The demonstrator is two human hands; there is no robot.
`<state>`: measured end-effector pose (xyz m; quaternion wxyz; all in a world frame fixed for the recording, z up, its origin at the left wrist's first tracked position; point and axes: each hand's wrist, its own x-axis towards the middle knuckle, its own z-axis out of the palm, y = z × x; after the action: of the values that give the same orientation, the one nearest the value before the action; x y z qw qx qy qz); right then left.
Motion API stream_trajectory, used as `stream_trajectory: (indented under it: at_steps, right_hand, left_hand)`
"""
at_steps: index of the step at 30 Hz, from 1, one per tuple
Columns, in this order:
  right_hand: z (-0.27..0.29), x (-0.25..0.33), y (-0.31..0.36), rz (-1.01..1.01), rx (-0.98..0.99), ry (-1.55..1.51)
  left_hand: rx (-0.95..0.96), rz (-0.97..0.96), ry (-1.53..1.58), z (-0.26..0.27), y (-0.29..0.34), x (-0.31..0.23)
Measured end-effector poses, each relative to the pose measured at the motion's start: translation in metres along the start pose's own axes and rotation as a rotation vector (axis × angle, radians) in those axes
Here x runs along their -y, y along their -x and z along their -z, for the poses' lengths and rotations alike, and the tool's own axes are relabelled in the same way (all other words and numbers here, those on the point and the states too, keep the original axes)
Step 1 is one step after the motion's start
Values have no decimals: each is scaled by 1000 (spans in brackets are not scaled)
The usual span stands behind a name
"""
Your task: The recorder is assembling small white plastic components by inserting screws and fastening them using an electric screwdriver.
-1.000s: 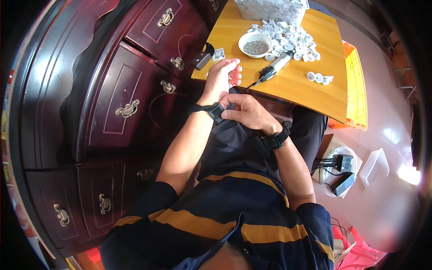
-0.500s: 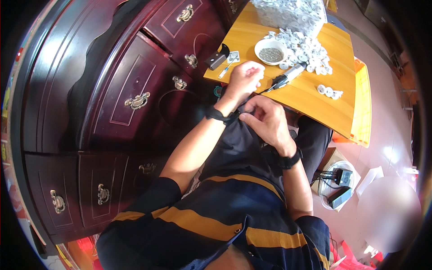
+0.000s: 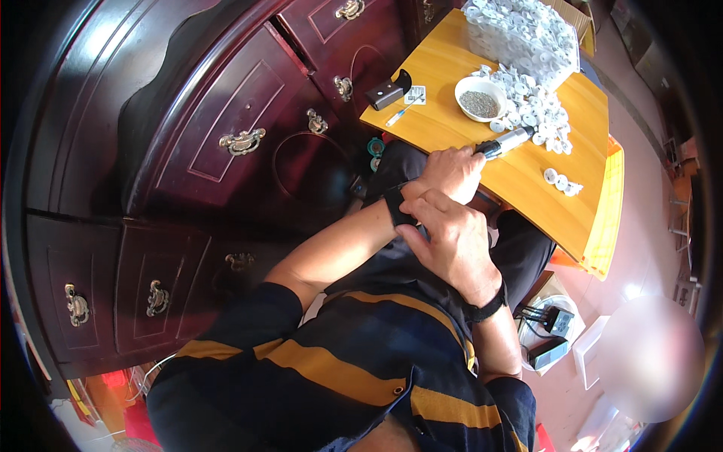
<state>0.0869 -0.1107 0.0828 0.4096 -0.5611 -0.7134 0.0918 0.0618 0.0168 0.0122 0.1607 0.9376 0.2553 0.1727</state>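
Observation:
My left hand (image 3: 452,175) is held palm down over my lap, its fingers loosely curled and nothing seen in them. Around its wrist sits a black wrist strap (image 3: 396,208). My right hand (image 3: 453,233) reaches across, thumb and fingers pinching the strap's edge at the left wrist. Another black band (image 3: 493,303) is on my right wrist. Just beyond my left knuckles, a silver and black electric screwdriver (image 3: 506,143) lies on the wooden table (image 3: 433,53). Part of its black end is close to my fingers.
On the table stand a white bowl of small metal pieces (image 3: 480,99), a heap of white plastic parts (image 3: 535,113), a full clear bin (image 3: 520,38) and a dark case (image 3: 388,92). Dark red drawers (image 3: 226,128) rise at left. A tub with black adapters (image 3: 553,331) is at lower right.
My left hand has lowered and turned palm down, moving right toward the screwdriver. My right hand has shifted onto the left wrist strap. The whole view has shifted slightly.

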Motion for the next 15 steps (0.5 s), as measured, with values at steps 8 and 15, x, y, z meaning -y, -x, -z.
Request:
stream_trajectory:
  at_steps: [8,15]
  right_hand:
    - [-8,-1,13,-101,-31,-60]
    - [-7,-14,23,-576,40,-539]
  left_hand:
    - [243,-149,-189,-18,9,-2]
    - [185,-178,72,-44,26,1]
